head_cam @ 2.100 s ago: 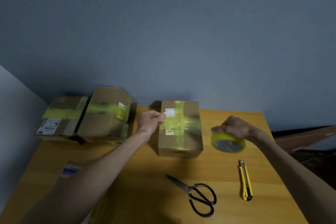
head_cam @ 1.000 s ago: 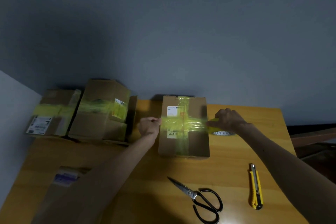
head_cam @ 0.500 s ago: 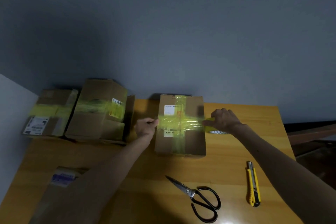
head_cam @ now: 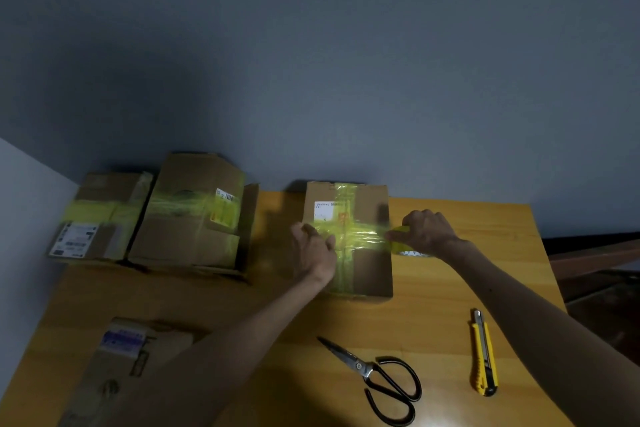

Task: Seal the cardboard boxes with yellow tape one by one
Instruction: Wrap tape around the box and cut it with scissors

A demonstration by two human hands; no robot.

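A cardboard box (head_cam: 369, 267) stands at the middle back of the wooden table (head_cam: 450, 291), with a cross of yellow tape on its top. A tape strip (head_cam: 362, 236) runs across the top from left to right. My left hand (head_cam: 313, 250) lies over the box's left top edge and presses on the strip's end. My right hand (head_cam: 426, 232) grips the yellow tape roll (head_cam: 401, 244) just past the box's right edge. The roll is mostly hidden under the hand.
Two taped cardboard boxes (head_cam: 100, 215) (head_cam: 194, 218) stand at the back left against the wall. A flat cardboard package (head_cam: 128, 354) lies at the front left under my forearm. Black-handled scissors (head_cam: 381, 374) and a yellow utility knife (head_cam: 483, 354) lie near the front.
My right hand brought the roll from the table up against the box's right edge, drawing the strip across the top. My left hand shifted right from the box's side onto its top edge.
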